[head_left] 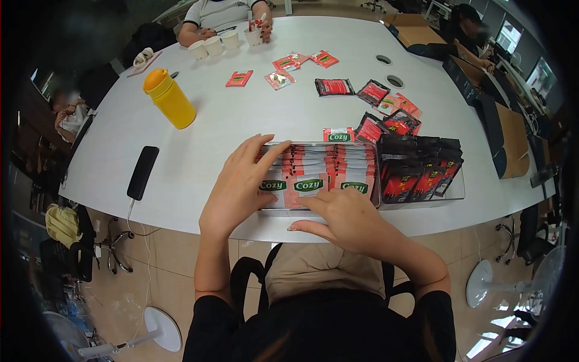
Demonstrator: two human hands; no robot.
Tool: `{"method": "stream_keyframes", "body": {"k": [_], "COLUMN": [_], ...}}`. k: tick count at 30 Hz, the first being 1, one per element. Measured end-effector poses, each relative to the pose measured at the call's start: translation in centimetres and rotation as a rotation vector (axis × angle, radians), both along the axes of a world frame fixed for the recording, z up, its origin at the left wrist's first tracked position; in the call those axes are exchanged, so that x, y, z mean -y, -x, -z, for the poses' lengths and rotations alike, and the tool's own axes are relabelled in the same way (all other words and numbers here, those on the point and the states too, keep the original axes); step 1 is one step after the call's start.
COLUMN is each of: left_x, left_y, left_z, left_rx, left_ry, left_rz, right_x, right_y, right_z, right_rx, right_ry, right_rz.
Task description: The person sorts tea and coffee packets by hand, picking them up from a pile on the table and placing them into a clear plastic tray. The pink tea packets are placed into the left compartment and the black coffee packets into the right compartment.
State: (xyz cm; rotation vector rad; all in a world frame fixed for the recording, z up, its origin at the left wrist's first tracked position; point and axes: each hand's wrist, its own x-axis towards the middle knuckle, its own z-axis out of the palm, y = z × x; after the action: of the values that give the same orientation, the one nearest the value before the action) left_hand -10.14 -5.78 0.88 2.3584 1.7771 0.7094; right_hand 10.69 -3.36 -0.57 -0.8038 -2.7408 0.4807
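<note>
Rows of pink and white Cozy packets (309, 185) stand packed in a clear box (422, 201) near the table's front edge. Black and red packets (416, 172) fill the right part of it. My left hand (241, 181) spans the box's left end, fingers spread over the back rim and thumb at the leftmost front packet. My right hand (347, 217) lies at the front of the box, its fingertips touching the middle Cozy packets and its thumb stretched out to the left. Neither hand has a packet lifted. One Cozy packet (339, 135) lies just behind the box.
Loose pink packets (280, 79) and dark red packets (334, 87) are scattered behind the box. A yellow bottle (170, 99) and a phone (143, 173) with a cable are at the left. A person (220, 18) sits opposite behind paper cups (213, 46). Cardboard boxes (512, 139) stand at the right.
</note>
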Motion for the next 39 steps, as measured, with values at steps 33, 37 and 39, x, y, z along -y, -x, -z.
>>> {"method": "stream_keyframes", "body": {"k": [33, 37, 39], "left_x": [-2.3, -4.2, -6.0], "left_y": [2.8, 5.1, 6.2], "left_z": [-0.8, -0.3, 0.2], "left_rx": [0.268, 0.292, 0.288], "left_ry": [0.049, 0.068, 0.101], "left_rz": [0.084, 0.006, -0.014], "right_x": [-0.7, -1.4, -1.9], "right_y": [-7.5, -12.9, -15.6], "right_z": [-1.2, -0.1, 1.7], "right_rx": [-0.569, -0.809, -0.839], "right_ry": [-0.139, -0.456, -0.561], "right_rz": [0.143, 0.484, 0.771]}}
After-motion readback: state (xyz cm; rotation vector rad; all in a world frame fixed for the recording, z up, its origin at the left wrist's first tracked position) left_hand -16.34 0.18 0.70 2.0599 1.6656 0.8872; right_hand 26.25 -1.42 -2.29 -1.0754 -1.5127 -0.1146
